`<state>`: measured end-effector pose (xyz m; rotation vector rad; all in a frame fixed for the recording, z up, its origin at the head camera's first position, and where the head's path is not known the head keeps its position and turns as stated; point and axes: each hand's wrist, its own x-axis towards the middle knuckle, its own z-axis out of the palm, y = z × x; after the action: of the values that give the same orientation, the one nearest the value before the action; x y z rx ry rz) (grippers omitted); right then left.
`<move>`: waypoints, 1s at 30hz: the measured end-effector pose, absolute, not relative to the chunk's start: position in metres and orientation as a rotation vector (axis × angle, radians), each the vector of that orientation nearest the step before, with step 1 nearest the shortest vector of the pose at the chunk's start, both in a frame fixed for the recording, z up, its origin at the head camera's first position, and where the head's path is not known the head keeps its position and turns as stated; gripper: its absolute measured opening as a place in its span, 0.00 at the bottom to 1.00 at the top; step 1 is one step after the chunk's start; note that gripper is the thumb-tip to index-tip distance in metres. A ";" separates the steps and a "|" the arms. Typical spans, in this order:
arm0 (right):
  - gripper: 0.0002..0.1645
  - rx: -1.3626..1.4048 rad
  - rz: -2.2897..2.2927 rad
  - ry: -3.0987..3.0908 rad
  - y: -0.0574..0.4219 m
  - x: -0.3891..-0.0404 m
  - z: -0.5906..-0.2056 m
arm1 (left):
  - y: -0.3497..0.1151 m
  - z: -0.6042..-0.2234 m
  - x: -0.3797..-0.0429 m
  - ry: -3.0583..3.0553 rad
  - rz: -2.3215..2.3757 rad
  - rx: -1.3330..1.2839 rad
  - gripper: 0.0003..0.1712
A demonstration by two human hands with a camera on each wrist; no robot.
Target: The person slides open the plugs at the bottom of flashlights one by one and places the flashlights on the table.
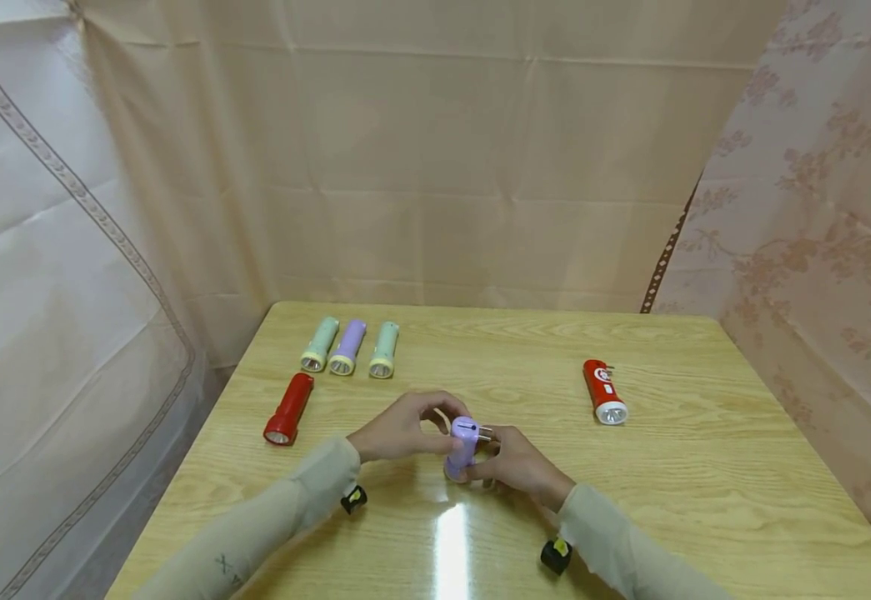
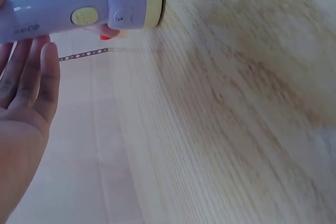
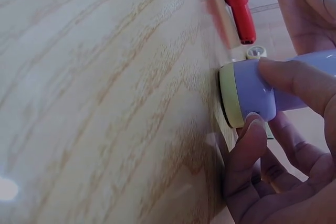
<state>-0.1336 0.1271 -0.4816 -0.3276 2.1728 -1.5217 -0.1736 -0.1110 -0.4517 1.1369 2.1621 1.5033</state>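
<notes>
A purple flashlight (image 1: 463,455) is upright between both hands at the middle of the table, its pale yellow head down at the wood. Two metal plug prongs stick out near its top, toward the right. My left hand (image 1: 407,428) holds its upper part between thumb and fingers. Lower down, my right hand (image 1: 523,463) pinches the flashlight near its head. In the left wrist view, the flashlight (image 2: 58,10) shows an oval yellow switch on its side. The right wrist view has thumb and fingers about the flashlight's head (image 3: 251,90).
Two green flashlights (image 1: 322,340) (image 1: 385,346) and another purple flashlight (image 1: 349,343) lie at the back left. A red flashlight (image 1: 291,407) lies in front of them. To the right lies a red flashlight with a white head (image 1: 602,390). Curtains surround the wooden table (image 1: 705,467).
</notes>
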 end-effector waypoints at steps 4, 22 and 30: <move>0.26 -0.331 -1.513 2.184 0.127 -0.133 -0.480 | -0.109 -0.452 -0.174 2.220 1.527 1.101 0.17; 0.31 -0.286 -1.550 2.107 0.126 -0.127 -0.481 | -0.116 -0.462 -0.185 2.235 1.734 0.578 0.17; 0.29 -0.263 -1.566 2.096 0.122 -0.128 -0.484 | -0.115 -0.468 -0.188 2.134 1.817 0.420 0.19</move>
<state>-0.1285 0.1222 -0.4835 -0.2627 2.0961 -1.5655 -0.1884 -0.1148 -0.4681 0.4198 2.1340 1.8175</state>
